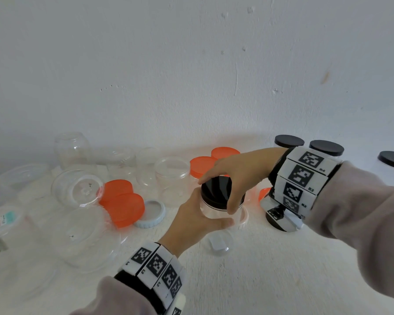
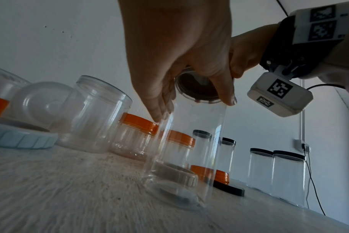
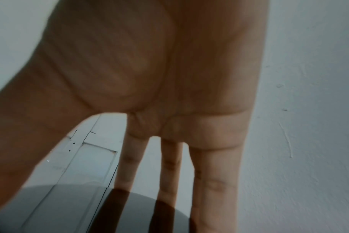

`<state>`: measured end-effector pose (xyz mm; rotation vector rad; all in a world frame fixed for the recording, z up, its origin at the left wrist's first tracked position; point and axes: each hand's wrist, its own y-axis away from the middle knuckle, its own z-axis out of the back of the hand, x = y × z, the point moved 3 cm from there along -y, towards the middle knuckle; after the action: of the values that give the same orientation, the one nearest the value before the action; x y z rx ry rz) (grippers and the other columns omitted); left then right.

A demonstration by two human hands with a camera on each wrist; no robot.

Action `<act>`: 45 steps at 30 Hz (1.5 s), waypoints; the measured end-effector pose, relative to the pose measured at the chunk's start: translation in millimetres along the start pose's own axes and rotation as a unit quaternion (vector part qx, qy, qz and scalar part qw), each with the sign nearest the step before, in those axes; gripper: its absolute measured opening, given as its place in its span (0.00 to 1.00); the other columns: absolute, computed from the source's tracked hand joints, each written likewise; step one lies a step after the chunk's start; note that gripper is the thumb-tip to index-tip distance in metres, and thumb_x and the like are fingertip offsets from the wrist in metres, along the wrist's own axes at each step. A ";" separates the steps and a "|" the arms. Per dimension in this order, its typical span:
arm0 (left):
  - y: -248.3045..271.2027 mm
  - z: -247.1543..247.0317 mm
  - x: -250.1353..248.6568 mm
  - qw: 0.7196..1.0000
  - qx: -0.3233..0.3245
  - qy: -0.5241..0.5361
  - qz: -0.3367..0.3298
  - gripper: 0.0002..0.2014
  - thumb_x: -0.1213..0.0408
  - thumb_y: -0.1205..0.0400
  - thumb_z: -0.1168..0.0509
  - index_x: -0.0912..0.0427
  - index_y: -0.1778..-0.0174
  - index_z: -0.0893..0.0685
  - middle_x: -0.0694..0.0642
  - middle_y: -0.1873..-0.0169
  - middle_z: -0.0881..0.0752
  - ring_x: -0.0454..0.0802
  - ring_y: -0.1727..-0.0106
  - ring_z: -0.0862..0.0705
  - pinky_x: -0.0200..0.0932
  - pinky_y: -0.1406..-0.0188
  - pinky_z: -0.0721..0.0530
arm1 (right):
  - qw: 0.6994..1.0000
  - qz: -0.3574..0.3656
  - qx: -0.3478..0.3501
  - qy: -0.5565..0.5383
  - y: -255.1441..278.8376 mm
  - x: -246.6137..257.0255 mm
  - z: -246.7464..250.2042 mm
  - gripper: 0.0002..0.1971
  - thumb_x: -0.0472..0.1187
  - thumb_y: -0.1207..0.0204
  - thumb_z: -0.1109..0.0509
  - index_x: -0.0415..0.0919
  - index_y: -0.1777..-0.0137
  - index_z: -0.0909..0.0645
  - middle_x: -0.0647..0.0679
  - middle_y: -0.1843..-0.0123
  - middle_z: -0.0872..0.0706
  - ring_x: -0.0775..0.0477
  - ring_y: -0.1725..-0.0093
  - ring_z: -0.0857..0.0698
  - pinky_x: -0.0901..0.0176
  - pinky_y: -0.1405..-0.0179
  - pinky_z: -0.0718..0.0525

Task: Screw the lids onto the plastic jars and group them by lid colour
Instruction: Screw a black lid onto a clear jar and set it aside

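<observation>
Writing: R2–R4 can be read on right wristband tags [image 1: 303, 176] | clear jar [image 1: 214, 210], black lid [image 1: 216, 189], held upright at table [image 1: 248, 280] centre | body is gripped by left hand [image 1: 191, 219] | lid is clasped by right hand [image 1: 239, 171]

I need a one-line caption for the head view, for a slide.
Left hand holds a clear jar while right hand grips its black lid.

Left of my grip the white table [image 1: 248, 280] has loose orange lids [image 1: 123, 201], a pale blue lid [image 1: 151, 214] and open clear jars [image 1: 172, 178]; black-lidded jars [image 1: 326, 148] sit right.
</observation>
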<state>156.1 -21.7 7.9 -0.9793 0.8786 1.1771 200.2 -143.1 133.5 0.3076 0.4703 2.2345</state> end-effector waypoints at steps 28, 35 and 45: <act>1.6 -0.2 -2.7 1.000 -0.001 -0.006 0.003 0.39 0.51 0.36 0.18 0.40 0.32 0.30 0.35 0.41 0.19 0.23 0.44 0.23 0.19 0.59 0.24 | 0.995 -0.060 -0.082 -0.020 -7.2 -3.4 -9.9 0.41 0.81 0.50 0.33 0.54 0.43 0.24 0.53 0.48 0.18 0.48 0.59 0.11 0.54 0.61 0.12; 1.3 -0.8 -3.7 1.000 -0.006 -0.007 0.000 0.42 0.50 0.37 0.17 0.41 0.29 0.31 0.36 0.39 0.19 0.30 0.39 0.22 0.25 0.52 0.27 | 0.999 -0.001 -0.012 -0.033 -1.6 -3.8 -3.3 0.41 0.63 0.41 0.21 0.75 0.28 0.36 0.71 0.37 0.32 0.58 0.33 0.31 0.54 0.37 0.27; 2.0 -1.6 -1.7 1.000 -0.006 -0.006 0.004 0.39 0.51 0.36 0.17 0.41 0.32 0.29 0.36 0.42 0.18 0.23 0.45 0.22 0.19 0.59 0.24 | 0.995 -0.043 -0.088 -0.007 -9.1 -3.6 -12.1 0.38 0.80 0.44 0.32 0.62 0.36 0.29 0.61 0.51 0.24 0.52 0.50 0.18 0.51 0.51 0.14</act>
<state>153.8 -23.5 8.7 -0.9780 0.8674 1.1961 204.2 -143.2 118.5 0.2060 0.2713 2.1703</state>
